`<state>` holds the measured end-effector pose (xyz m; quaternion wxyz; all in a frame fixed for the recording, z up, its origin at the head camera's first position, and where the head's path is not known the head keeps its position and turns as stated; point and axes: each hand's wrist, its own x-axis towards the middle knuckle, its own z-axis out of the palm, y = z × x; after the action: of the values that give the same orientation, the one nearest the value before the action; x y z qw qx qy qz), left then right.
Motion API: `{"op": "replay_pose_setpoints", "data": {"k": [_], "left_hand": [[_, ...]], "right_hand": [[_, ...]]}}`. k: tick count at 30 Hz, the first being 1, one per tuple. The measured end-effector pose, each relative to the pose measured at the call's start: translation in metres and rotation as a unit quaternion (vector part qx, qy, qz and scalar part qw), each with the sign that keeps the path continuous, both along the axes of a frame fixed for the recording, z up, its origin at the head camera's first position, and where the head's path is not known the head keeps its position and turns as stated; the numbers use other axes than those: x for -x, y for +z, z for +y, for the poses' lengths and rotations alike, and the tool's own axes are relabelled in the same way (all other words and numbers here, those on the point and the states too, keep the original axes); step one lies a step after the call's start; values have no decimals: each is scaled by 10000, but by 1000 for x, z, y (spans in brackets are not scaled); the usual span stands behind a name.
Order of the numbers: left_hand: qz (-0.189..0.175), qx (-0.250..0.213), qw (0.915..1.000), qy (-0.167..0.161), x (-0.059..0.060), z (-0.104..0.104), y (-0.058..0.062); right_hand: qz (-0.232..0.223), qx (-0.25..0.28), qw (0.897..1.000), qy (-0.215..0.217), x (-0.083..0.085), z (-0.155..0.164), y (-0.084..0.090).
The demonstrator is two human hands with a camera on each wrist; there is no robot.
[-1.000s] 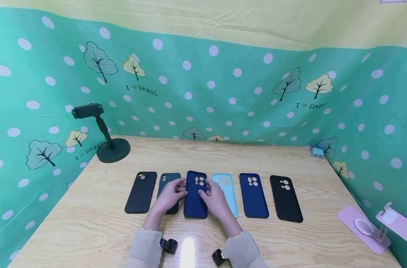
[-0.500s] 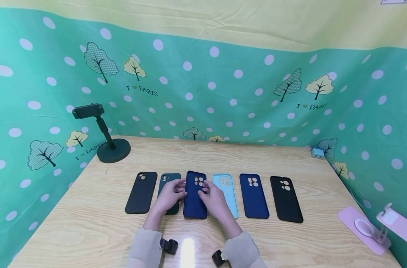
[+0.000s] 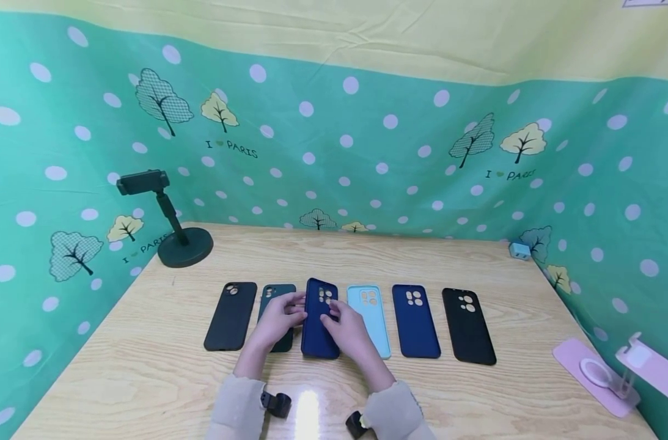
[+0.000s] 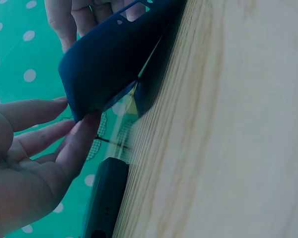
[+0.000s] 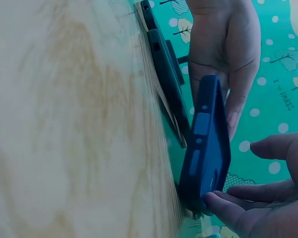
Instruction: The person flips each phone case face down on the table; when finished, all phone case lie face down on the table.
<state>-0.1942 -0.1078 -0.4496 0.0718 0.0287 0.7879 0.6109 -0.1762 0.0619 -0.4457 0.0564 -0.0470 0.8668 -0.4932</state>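
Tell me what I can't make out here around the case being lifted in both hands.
- Dark green case, head view: mostly hidden under the left hand.
- Light blue case: its left edge is behind the right hand.
- Navy case: underside unseen; both wrist views show it tilted up, its near end cut off or blurred.
- Small blue object by the backdrop: too small to identify.

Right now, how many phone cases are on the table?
6, in one row: black case far left, dark green case, navy case held by both hands, light blue case, second navy case, black case far right.
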Motion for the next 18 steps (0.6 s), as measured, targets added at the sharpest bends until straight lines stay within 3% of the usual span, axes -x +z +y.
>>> {"op": "replay_pose_setpoints", "data": {"k": [18], "left_hand": [[73,-681,9971,-340,2,-1,-1]], "right_hand": [[3,378,9993,-83,-2,-3,-1]]}}
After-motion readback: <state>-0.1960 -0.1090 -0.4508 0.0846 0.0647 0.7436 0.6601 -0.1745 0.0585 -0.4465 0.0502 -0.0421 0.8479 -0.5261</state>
